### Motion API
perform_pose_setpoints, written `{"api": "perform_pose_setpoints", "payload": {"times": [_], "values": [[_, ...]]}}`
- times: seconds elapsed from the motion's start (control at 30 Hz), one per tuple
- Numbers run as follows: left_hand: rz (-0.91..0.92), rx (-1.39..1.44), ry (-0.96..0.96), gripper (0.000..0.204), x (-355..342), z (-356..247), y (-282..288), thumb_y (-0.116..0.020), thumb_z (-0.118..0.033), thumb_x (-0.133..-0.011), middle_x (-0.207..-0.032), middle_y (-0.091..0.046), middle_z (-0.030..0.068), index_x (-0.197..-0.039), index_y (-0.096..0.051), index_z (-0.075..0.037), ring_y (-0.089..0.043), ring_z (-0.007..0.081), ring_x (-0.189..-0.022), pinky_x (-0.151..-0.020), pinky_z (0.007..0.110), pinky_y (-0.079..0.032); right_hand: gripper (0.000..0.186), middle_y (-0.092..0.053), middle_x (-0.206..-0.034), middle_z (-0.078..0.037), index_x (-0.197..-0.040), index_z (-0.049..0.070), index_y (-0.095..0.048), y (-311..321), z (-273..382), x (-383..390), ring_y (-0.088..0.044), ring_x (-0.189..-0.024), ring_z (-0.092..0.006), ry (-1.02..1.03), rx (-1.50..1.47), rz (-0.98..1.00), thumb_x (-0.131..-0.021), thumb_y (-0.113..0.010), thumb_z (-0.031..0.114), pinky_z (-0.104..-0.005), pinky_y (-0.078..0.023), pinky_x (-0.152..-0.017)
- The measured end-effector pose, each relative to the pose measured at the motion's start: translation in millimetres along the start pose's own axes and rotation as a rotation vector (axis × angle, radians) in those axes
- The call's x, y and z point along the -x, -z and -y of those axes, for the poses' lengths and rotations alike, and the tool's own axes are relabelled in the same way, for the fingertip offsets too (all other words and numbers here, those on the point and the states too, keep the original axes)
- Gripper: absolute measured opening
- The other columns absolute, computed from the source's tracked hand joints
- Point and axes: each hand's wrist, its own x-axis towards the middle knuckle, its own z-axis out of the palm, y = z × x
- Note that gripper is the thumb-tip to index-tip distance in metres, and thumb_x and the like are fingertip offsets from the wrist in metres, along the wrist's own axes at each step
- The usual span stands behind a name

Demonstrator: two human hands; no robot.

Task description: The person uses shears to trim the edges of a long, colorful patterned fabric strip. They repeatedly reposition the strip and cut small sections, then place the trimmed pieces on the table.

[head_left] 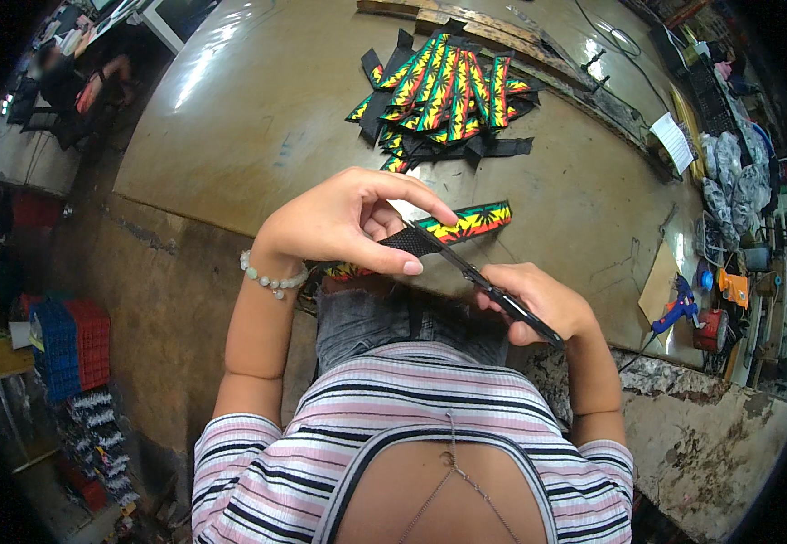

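My left hand (357,218), a beaded bracelet at its wrist, grips a strap (479,220) printed in green, yellow and red with black leaf shapes and showing black mesh at the held part. Black scissors (518,308) are in the closed fingers of my right hand (534,295), their blades angled up to the left across the strap, beside my left fingertips. Whether the blades touch the strap is unclear. Just beyond my hands, a loose pile of similar patterned and black strips (439,86) lies on the worn tabletop (212,136).
Wooden boards (420,13) run along the back right of the table. A paper (672,140), blue glue gun (674,311) with cord, red tin (710,329) and bundled material (729,186) sit at right. At left are red and blue crates (85,344) and, farther back, a seated person (62,82).
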Motion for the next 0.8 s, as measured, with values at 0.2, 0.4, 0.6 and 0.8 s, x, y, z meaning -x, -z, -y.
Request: {"api": "perform_pose_setpoints", "payload": {"times": [0.2,0.4,0.6,0.8], "values": [[-0.124,-0.063,-0.028,0.049,-8.0,-6.7,-5.0,-0.082,-0.003,-0.069,-0.119,-0.059,0.0023,-0.115,-0.067,-0.002,-0.042,-0.0033,-0.069,-0.054,0.013,-0.032,0.045,-0.052,-0.061,-0.007,-0.073,0.002,-0.056,-16.7,-11.0,14.1,-0.053,-0.054,-0.0165,-0.113,-0.028,-0.239,-0.085,-0.070,0.044,-0.0298,-0.042,-0.050],[-0.480,-0.150,-0.076,0.051,-50.7,-4.2,6.8,-0.079,0.003,-0.072,-0.122,-0.058,0.0002,-0.119,-0.062,-0.003,-0.039,-0.0038,-0.059,-0.051,0.014,-0.033,0.030,-0.068,-0.093,-0.009,-0.097,0.002,-0.058,-43.9,-28.7,-0.6,-0.064,-0.067,-0.0132,-0.186,-0.291,-0.504,-0.091,-0.066,0.030,-0.0251,-0.053,-0.058],[-0.647,-0.278,-0.277,0.029,-75.9,8.4,-38.0,-0.079,-0.005,-0.073,-0.131,-0.054,0.0130,-0.095,-0.060,-0.002,-0.062,0.0081,-0.076,-0.062,0.022,-0.054,0.033,-0.063,-0.088,-0.009,-0.094,0.005,-0.048,-69.3,-25.9,-69.5,-0.065,-0.079,-0.0145,0.118,-0.837,-0.854,-0.080,-0.078,0.008,-0.0283,-0.052,-0.069],[-0.239,-0.575,-0.091,0.010,-25.4,1.1,-40.1,-0.069,0.004,-0.077,-0.103,-0.067,0.0114,-0.084,-0.063,-0.001,-0.067,0.0187,-0.090,-0.074,0.031,-0.055,0.023,-0.062,-0.089,-0.009,-0.103,0.004,-0.048,-15.1,-29.6,-51.4,-0.065,-0.082,-0.0174,0.448,-0.624,-1.250,-0.092,-0.066,0.013,-0.0296,-0.052,-0.070]]}}
